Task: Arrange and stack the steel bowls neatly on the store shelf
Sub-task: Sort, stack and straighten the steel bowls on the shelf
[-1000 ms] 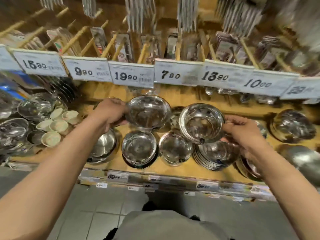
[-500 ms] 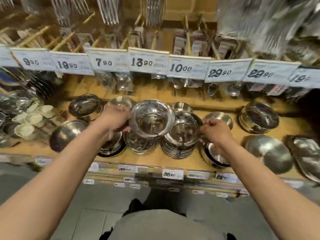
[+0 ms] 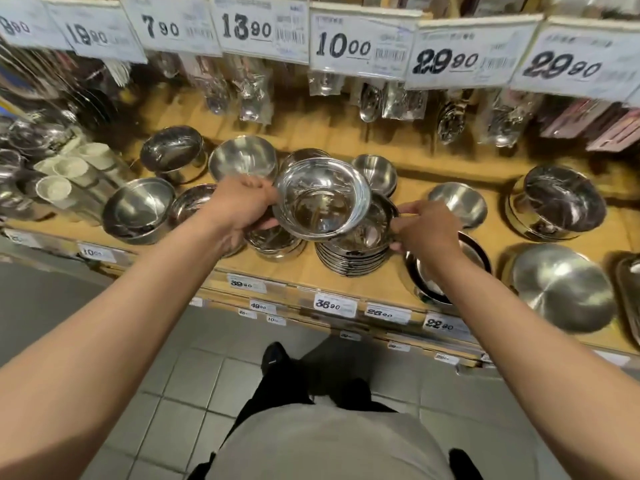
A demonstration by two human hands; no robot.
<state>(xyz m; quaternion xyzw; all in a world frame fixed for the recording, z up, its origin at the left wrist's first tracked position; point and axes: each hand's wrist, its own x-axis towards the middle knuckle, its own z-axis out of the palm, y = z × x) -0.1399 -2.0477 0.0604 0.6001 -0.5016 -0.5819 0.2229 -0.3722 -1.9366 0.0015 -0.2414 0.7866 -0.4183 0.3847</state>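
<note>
**Steel bowls, shelf stock**

Held bowl (image 3: 322, 199): gripped at its left rim by the left hand (image 3: 242, 209), raised and tilted above the stack of bowls (image 3: 353, 251) on the wooden shelf (image 3: 398, 271). Right hand (image 3: 426, 233): fingers pinch the right rim of the stack's top bowl. Other steel bowls stand singly around it. Hanging price cards (image 3: 360, 46) read 19.90, 7.90, 13.90, 10.00, 29.90, 29.90. Shelf-edge tags (image 3: 334, 304) read 36.90, 26.90, 22.90.
</note>
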